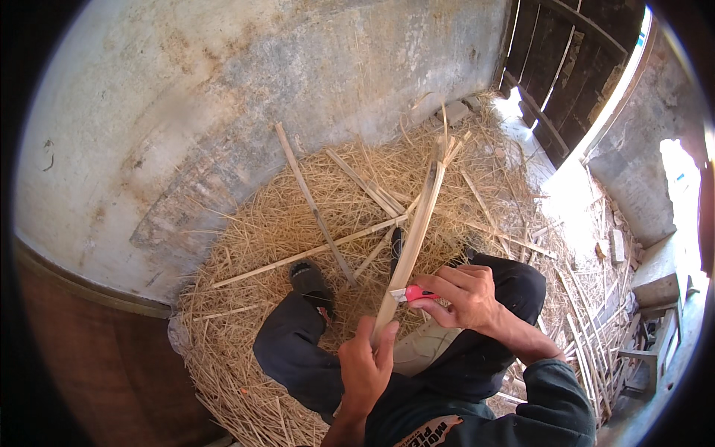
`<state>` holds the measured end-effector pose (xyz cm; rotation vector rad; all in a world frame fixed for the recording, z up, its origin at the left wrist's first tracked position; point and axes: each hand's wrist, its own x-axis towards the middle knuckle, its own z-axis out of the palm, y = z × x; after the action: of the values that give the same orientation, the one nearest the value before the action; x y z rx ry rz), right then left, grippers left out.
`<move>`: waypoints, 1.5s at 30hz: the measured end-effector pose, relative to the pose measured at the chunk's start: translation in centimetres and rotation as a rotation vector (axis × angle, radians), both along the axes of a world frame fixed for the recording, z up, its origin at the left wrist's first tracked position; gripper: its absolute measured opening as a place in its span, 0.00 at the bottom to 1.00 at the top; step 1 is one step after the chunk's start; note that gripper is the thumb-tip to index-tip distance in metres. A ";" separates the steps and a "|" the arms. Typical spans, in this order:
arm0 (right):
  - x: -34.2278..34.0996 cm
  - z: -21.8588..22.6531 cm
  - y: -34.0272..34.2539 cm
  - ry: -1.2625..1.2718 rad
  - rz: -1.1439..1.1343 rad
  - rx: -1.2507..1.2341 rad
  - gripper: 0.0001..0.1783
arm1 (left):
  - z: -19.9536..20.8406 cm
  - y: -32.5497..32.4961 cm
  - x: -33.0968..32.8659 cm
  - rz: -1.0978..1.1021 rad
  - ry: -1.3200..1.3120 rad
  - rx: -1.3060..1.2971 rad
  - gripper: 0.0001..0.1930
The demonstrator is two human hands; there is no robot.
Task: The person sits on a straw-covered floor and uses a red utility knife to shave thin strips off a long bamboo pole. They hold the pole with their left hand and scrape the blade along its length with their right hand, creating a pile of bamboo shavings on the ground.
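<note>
A long, pale split bamboo piece [418, 237] slants up and away from my lap, its far end splayed into thin strips. My left hand [365, 366] is closed round its near end, thumb along the side. In my right hand [465, 298] is a red utility knife [421, 293]. The knife's blade lies against the bamboo's right side, a short way above my left fingers. Beneath the bamboo is a slim black object [396, 244] whose kind I cannot make out. A pale, flat pad or cloth [424, 347] lies over my lap, partly hidden by my hands.
Straw-like shavings [246, 238] cover the floor around my legs. Loose bamboo strips [307, 190] lie across them, some toward the stained wall [298, 74]. A dark plank door [558, 67] stands at the far right. More strips [585, 357] and a wooden stool-like frame [655, 343] are at right.
</note>
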<state>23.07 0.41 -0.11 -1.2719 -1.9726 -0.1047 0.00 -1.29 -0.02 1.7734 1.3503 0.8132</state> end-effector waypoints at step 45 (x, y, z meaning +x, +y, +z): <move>3.9 2.6 1.6 0.275 -0.312 0.046 0.15 | -2.9 -2.9 -4.4 -0.120 -0.480 -0.639 0.16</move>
<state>27.01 1.97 2.49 -1.4711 -1.5238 -0.1202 -4.40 -4.20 -2.93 1.0621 1.0148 0.5962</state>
